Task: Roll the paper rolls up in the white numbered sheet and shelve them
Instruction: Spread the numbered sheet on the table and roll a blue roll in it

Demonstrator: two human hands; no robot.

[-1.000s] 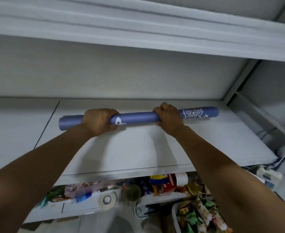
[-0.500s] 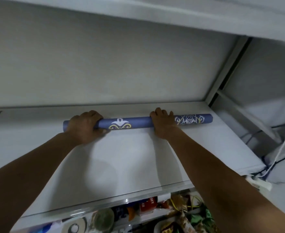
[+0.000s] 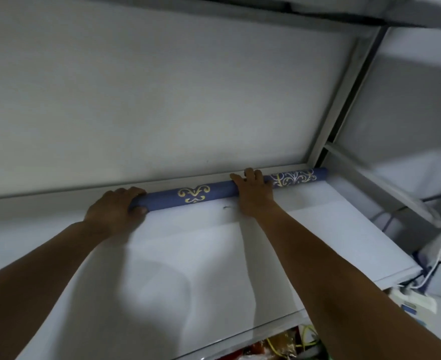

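Shelving step. The roll [image 3: 214, 194] lies at the far edge of the shelf [image 3: 188, 255], beside the wall [image 3: 162, 100]. The left hand [image 3: 115, 209] grips its left end, fingers curled round. The right hand [image 3: 253, 190] presses on it, fingers straight. Next: release without disturbing it.

Your left hand [image 3: 112, 211] wraps the left end of the blue paper roll with gold ornaments [image 3: 214, 194] and hides it. Your right hand [image 3: 253, 190] lies over a stretch further right and covers that too. What is rolled inside cannot be seen. A small dark mark [image 3: 226, 207] on the white shelf board [image 3: 188, 255], just beside your right hand, is too small to identify. Both your forearms are cut off at the frame edge. Below the shelf, colourful packets [image 3: 287, 346] are blurred and cut by the bottom edge.
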